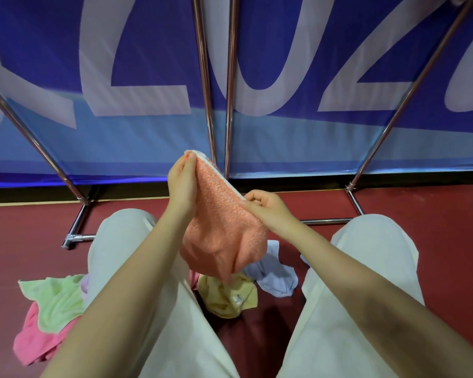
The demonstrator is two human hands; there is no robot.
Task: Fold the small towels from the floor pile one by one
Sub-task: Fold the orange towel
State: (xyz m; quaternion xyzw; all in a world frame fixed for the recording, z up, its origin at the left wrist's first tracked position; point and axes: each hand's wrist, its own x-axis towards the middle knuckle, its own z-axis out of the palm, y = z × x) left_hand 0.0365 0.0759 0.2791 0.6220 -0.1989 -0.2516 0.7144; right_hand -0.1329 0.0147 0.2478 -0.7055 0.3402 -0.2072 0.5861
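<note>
1. Between the knees, held up in the air: orange towel [224,236], stretched along one white-trimmed edge, rest hanging down in a loose bunch w/ its lowest tip just above the yellow towel [230,298].
2. Left hand [181,181]: fingers & thumb pinched together on the towel's upper corner, highest point of the cloth.
3. Right hand [265,205]: fingers curled, thumb & forefinger clamped on the same trimmed edge lower down & to the right. Edge runs taut diagonally btwn the two hands.
4. Floor pile, btwn the legs on the red floor [434,214]: yellow towel crumpled, small label showing; light blue towel [276,276] just beside it on the right, touching. A bit of pink cloth shows behind the orange one's tip; can't tell what piece it is.
5. Left of the left leg: green towel [55,301] lying on top of a pink towel [36,342], both unfolded & rumpled, partly tucked under the trouser leg.
6. Person seated, legs apart, cream trousers [366,268], bare forearms.
7. Ahead: blue banner [148,50] w/ big white letters on a chrome frame [231,77]; frame feet rest on the floor near the knees.
</note>
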